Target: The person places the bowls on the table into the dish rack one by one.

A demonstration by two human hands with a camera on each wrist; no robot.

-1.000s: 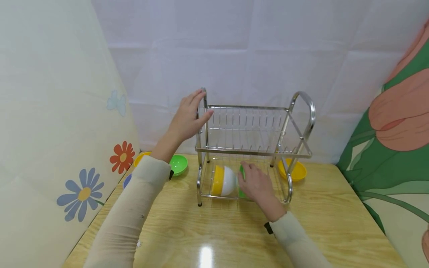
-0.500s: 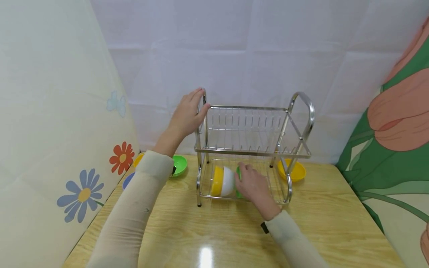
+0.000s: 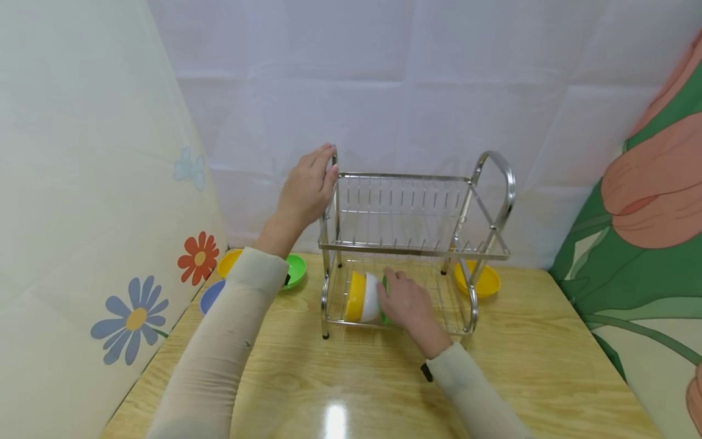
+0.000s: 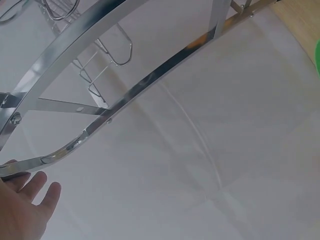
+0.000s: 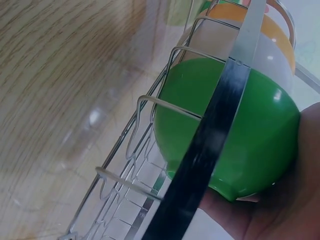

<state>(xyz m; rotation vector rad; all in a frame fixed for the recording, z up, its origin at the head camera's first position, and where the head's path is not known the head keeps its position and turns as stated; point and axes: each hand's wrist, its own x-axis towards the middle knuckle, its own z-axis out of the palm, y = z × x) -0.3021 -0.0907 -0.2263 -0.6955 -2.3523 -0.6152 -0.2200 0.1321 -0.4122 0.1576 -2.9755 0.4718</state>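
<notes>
A two-tier metal dish rack (image 3: 408, 249) stands on the wooden table. My left hand (image 3: 307, 189) holds the top of its left side handle; in the left wrist view a curved end of the rail (image 4: 65, 150) meets the fingers, some of them extended beyond it. On the lower tier my right hand (image 3: 407, 302) grips a green bowl (image 5: 240, 135), standing on its side, its base towards my palm. Left of it, a white bowl (image 3: 371, 299) and a yellow bowl (image 3: 355, 297) stand on edge, nested close together. My hand hides most of the green bowl in the head view.
Behind the rack's right leg sits another yellow bowl (image 3: 487, 280). To the left, partly behind my left arm, are a second green bowl (image 3: 297, 270), a yellow bowl (image 3: 227, 262) and a blue-purple bowl (image 3: 211, 296). A white cloth backdrop (image 3: 373, 79) hangs close behind the rack.
My right hand has slid left with the green bowl, closing its gap to the white bowl. My left thumb has drawn in towards the handle. The rack has stayed nearly in place.
</notes>
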